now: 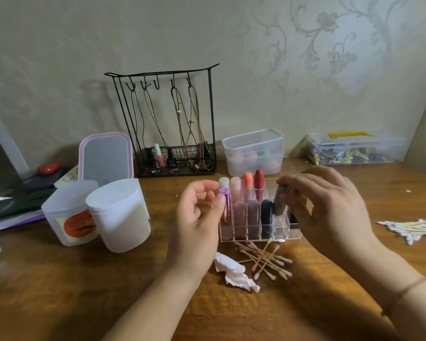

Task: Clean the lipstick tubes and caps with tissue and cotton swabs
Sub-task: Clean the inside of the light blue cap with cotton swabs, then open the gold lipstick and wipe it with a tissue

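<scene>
Meanwhile, the left hand (pixel 197 212) hovered palm-up with loosely curled fingers, its thumb tip resting against the purple-capped lipstick tube (pixel 224 205) at the left front corner of the clear acrylic organizer (pixel 289 233); whether it truly pinched that tube could not be told. The right hand (pixel 330 205) gripped a grey lipstick tube (pixel 280 200) between thumb and fingertips, tilted over a front slot of the organizer. Other lipsticks stood upright in its compartments. Just before the organizer lay used cotton swabs (pixel 266 260) and a crumpled tissue (pixel 234 271) on the wooden table (pixel 84 291). Clean swabs (pixel 411 228) lay well to the right. A tissue roll (pixel 119 215) stood left, against patterned wallpaper (pixel 317 45).
</scene>
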The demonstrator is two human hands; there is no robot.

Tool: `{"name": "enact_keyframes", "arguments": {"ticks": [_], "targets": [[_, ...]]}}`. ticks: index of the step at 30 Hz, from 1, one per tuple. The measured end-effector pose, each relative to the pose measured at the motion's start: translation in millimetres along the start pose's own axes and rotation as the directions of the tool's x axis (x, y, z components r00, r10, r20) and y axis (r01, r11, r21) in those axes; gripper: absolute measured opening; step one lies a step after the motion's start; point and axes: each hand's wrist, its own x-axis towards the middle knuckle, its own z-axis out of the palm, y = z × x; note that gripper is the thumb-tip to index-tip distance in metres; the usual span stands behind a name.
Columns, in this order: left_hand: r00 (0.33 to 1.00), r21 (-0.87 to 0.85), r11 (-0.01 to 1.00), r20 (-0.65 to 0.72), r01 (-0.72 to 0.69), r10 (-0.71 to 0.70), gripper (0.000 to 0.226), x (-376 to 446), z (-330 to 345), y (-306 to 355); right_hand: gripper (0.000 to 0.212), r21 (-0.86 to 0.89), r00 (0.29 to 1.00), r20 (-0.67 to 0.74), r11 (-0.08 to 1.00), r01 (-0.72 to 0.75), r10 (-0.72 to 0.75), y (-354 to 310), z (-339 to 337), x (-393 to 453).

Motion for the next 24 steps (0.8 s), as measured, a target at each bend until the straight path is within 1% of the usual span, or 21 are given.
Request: {"name": "enact_keyframes", "arguments": {"ticks": [1, 2, 3, 4, 5, 6, 7, 8, 11, 13, 15, 17, 19, 20, 22, 24], "targets": [[0.996, 0.063, 0.998, 0.087, -0.029, 0.024, 0.016, 1, -4, 1, 0.019, -0.011, 1.0, 0.004, 1.0, 0.0, 0.0, 0, 1, 0], [0.973, 0.169, 0.982, 0.228, -0.081, 0.041, 0.019, 2, -9, 4, 0.018, -0.019, 1.0, 0.005, 1.0, -0.003, 0.004, -1, 1, 1], [0.922, 0.283, 0.947, 0.387, -0.154, 0.034, 0.023, 2, -14, 6, 0.019, -0.026, 1.0, 0.004, 1.0, -0.011, 0.011, -1, 0, 1], [0.855, 0.369, 0.899, 0.518, -0.236, 0.012, 0.025, 1, -18, 8, 0.02, -0.033, 1.0, 0.006, 0.999, -0.018, 0.018, -1, 0, 1], [0.796, 0.419, 0.857, 0.605, -0.299, -0.018, 0.025, 1, -21, 10, 0.02, -0.047, 1.0, 0.016, 0.999, -0.02, 0.021, -1, -1, 2], [0.752, 0.45, 0.826, 0.657, -0.338, -0.05, 0.023, 1, -23, 11, 0.02, -0.066, 0.999, 0.041, 0.998, -0.019, 0.022, -1, -1, 2], [0.724, 0.482, 0.797, 0.685, -0.365, -0.083, 0.022, 0, -26, 11, 0.02, -0.084, 0.997, 0.077, 0.996, -0.022, 0.028, 0, 0, 1], [0.707, 0.518, 0.761, 0.698, -0.391, -0.112, 0.021, 0, -27, 10, 0.02, -0.1, 0.993, 0.116, 0.995, -0.026, 0.037, 1, 2, 0], [0.701, 0.607, 0.673, 0.689, -0.422, -0.181, 0.023, 1, -29, 3, 0.019, -0.141, 0.976, 0.216, 0.99, -0.01, 0.041, 3, 7, -4], [0.704, 0.647, 0.642, 0.672, -0.411, -0.228, 0.019, 1, -30, 0, 0.025, -0.129, 0.973, 0.227, 0.991, -0.022, 0.051, 3, 9, -6], [0.725, 0.684, 0.62, 0.639, -0.383, -0.258, 0.015, 3, -34, -1, 0.035, -0.098, 0.985, 0.159, 0.994, -0.05, 0.066, 1, 7, -5], [0.784, 0.728, 0.602, 0.565, -0.327, -0.258, 0.011, 6, -41, -2, 0.033, -0.074, 0.997, 0.034, 0.995, -0.063, 0.066, -2, 3, -4], [0.844, 0.776, 0.575, 0.472, -0.26, -0.255, 0.015, 11, -49, -4, 0.033, -0.031, 0.996, -0.072, 0.998, -0.047, 0.045, -8, -2, -4], [0.86, 0.798, 0.555, 0.436, -0.234, -0.264, 0.02, 14, -52, -6, 0.03, 0.001, 0.993, -0.118, 1.0, -0.012, 0.012, -12, -5, -3], [0.871, 0.825, 0.531, 0.392, -0.191, -0.296, 0.035, 16, -57, -9, 0.019, 0.058, 0.97, -0.225, 0.993, 0.106, -0.091, -21, -11, -3], [0.897, 0.825, 0.546, 0.343, -0.145, -0.279, 0.044, 19, -59, -9, 0.009, 0.084, 0.92, -0.341, 0.968, 0.237, -0.195, -34, -18, -3]]}}
